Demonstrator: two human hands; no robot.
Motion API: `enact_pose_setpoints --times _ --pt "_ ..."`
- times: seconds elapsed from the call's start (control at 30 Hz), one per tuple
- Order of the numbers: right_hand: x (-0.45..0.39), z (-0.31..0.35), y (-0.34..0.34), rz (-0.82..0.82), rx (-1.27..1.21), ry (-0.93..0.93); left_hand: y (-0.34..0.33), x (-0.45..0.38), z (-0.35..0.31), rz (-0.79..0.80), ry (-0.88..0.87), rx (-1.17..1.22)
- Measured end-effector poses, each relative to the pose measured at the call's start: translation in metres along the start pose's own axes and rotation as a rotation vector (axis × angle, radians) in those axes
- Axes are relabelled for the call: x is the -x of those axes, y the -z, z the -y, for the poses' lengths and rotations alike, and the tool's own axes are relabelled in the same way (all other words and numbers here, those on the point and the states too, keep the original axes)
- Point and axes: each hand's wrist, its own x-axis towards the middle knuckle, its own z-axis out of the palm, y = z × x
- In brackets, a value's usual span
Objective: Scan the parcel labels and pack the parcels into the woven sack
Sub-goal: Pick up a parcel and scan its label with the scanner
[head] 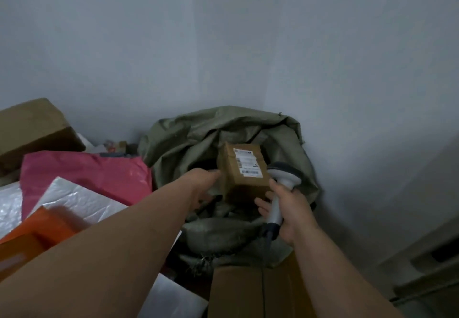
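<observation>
One small brown parcel (242,174) with one white label (247,162) on its upper face sits over the open mouth of the one green woven sack (188,138), which stands in the far corner against the grey wall (223,31). The left hand (202,184) is at the parcel's left side, fingers reaching under it; whether its grip is closed on the box is hard to tell, as the fingers are blurred and partly hidden. The right hand (289,212) has its grip wrapped round the handle of one white barcode scanner (282,188), whose head lies just right of the parcel, close to the label. Inside the sack only crumpled green folds show below the parcel.

To the left lies a heap: one pink mailer bag (99,176), two white padded mailers (74,198), one orange package (37,230) and one large brown carton (32,128) at the far left. One more cardboard box (238,293) stands nearest, just in front of the sack.
</observation>
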Motion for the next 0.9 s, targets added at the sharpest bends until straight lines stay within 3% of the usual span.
enact_pose_setpoints --times 0.23,0.33,0.43,0.7,0.9 --pt "0.032 -0.012 0.022 0.053 0.209 -0.023 -0.008 0.073 0.000 -0.090 -0.195 -0.142" --pt "0.052 -0.022 0.045 0.079 0.288 -0.027 -0.029 0.120 0.011 -0.123 -0.352 -0.126" --pt "0.072 -0.041 0.073 0.075 0.345 -0.053 -0.060 0.157 0.041 -0.092 -0.405 -0.130" --pt "0.113 -0.092 0.131 0.000 0.536 -0.160 -0.111 0.195 0.174 0.050 -0.103 -0.352" --pt "0.133 -0.117 0.147 -0.031 0.540 -0.222 -0.114 0.189 0.249 -0.075 0.021 -0.573"
